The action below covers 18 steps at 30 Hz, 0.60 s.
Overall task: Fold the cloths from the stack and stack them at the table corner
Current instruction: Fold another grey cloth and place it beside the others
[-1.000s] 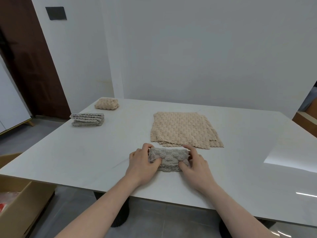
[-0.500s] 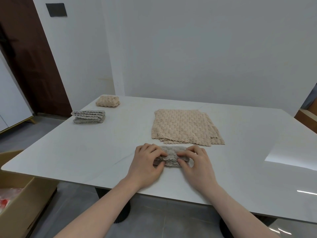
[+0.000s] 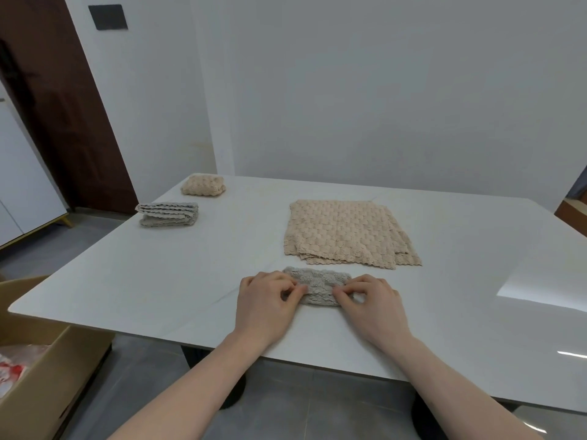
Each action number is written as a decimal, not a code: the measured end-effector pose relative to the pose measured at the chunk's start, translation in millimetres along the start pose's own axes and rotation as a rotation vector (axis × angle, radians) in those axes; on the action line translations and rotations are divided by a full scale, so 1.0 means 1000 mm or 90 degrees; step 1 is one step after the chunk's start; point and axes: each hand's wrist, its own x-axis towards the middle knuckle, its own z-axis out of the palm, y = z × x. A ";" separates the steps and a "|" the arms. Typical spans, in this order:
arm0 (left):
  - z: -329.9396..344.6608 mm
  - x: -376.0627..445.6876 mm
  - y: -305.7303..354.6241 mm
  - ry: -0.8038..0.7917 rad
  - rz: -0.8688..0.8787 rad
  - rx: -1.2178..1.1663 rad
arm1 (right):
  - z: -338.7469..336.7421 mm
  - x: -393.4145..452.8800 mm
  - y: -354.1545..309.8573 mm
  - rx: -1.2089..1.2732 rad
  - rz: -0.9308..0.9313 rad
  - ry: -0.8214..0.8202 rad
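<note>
A small folded grey cloth (image 3: 318, 285) lies on the white table (image 3: 158, 268) near its front edge. My left hand (image 3: 265, 304) pinches its left end and my right hand (image 3: 371, 304) pinches its right end, fingers curled onto the fabric. Just behind it lies a flat stack of beige textured cloths (image 3: 346, 233). At the far left corner sit a folded grey cloth pile (image 3: 168, 214) and, further back, a folded beige cloth (image 3: 203, 185).
A cardboard box (image 3: 38, 354) with something white and red inside stands on the floor at the table's left front. A dark wooden door (image 3: 63, 100) is at the far left. A bright reflection marks the table's right side.
The grey cloth was folded over from a raised bundle into a flatter packet on the table. My fingers shifted from covering its top to pinching its two ends.
</note>
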 end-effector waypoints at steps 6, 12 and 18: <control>-0.003 0.007 -0.010 -0.039 -0.174 -0.052 | -0.009 -0.005 -0.001 0.098 0.065 -0.005; 0.003 0.004 -0.008 -0.158 -0.065 0.007 | -0.012 -0.006 0.000 0.161 0.086 -0.023; 0.005 0.001 -0.020 -0.190 -0.088 -0.182 | -0.001 -0.004 0.007 0.042 0.036 -0.055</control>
